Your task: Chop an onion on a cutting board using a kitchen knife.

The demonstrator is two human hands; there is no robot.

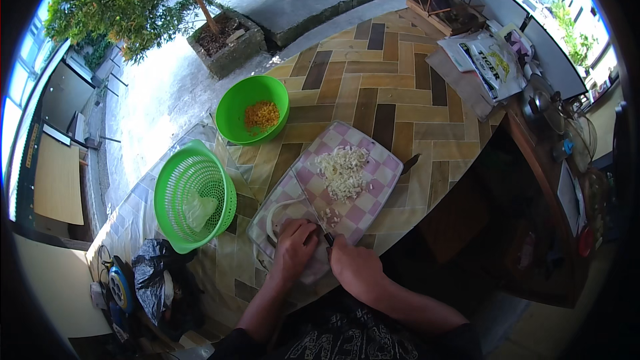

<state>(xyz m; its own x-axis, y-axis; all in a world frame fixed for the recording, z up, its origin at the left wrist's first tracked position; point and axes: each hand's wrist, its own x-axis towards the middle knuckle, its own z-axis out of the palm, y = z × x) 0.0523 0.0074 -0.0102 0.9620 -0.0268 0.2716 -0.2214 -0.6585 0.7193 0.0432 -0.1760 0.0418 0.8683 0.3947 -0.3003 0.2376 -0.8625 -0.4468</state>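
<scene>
A checkered pink-and-white cutting board (305, 162) lies at a slant before me. With my right hand (356, 266) I grip the black handle of a kitchen knife (309, 199), whose thin blade points away across the board. My left hand (296, 249) presses on pale, long vegetable stalks (272, 216) just left of the blade; one bends in a loop, and its held part is hidden under the fingers. Beyond the knife sits a heap of finely chopped white vegetable (344, 172). A few chopped bits (329, 217) lie close to the blade.
A green bowl (230, 105) with orange-yellow crumbs (261, 115) stands beyond the board. Left of it are a green colander (167, 200) holding a clear plastic bag (199, 210), and a black plastic bag (152, 270). Plastic packaging (492, 67) lies at the tiled table's (350, 80) far right.
</scene>
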